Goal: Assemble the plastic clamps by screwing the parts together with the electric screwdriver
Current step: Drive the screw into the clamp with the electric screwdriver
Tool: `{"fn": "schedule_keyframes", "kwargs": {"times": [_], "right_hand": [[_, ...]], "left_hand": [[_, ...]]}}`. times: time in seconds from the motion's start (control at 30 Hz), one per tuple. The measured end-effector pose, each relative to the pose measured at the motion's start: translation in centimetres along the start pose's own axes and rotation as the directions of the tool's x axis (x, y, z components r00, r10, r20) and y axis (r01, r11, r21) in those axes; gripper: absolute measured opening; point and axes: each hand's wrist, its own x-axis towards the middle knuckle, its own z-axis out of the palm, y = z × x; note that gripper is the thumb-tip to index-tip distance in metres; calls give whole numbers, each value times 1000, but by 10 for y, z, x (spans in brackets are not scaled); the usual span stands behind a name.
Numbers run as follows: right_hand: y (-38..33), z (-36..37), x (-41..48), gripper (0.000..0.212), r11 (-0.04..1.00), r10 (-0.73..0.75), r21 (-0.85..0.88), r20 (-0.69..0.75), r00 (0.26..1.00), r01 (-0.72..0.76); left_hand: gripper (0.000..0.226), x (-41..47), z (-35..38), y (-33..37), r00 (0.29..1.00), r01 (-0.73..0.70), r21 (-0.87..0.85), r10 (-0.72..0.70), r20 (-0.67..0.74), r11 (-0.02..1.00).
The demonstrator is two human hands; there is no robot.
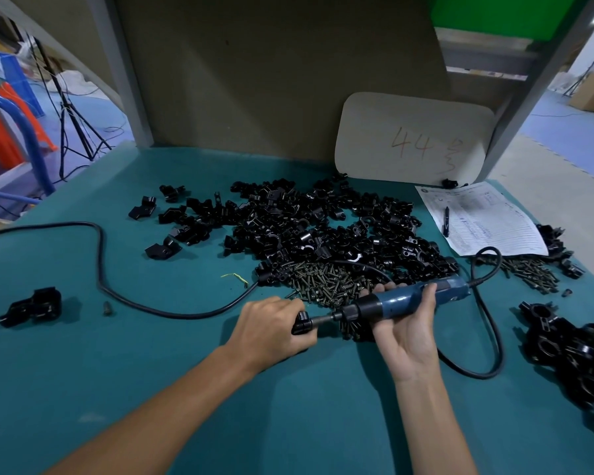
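Your teal-covered workbench (151,389) carries a broad heap of loose black plastic clamp parts (323,221) at centre. A white rounded board marked "44" (412,138) leans at the back, with a printed paper form (484,221) lying just in front of it. A black power cable (100,262) loops across the left side. Your right hand (408,334), palm up, has its fingers wrapped round the blue-bodied electric screwdriver (412,298), which lies level and points left. Your left hand (271,329) grips a small black plastic clamp (302,325) near the front of the bench, and the driver's bit meets it. A pile of dark metal screws (326,281) sits just behind both hands. One loose screw (107,308) lies far left.
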Motion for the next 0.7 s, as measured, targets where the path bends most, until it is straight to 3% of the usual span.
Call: {"fn": "schedule_keyframes", "kwargs": {"times": [0.13,0.4,0.53,0.63,0.7], "right_hand": [[0,0,1,42,1000,-6,4,8,1000,6],[0,3,-5,59,1000,2,-23,15,1000,-2],[-11,6,-10,59,997,-60,-43,42,997,62],[-39,3,-14,51,947,-144,-288,20,989,144],[-55,-3,-18,42,789,-229,-591,-34,973,165]], "left_hand": [[30,0,-1,1,999,19,-50,-18,28,999],[39,0,-3,3,997,61,-86,-58,42,994],[37,-2,-5,2,997,63,-141,-57,50,988],[39,-2,-6,0,995,96,-165,-90,45,982],[44,1,-5,0,993,115,-139,-109,46,984]]}}
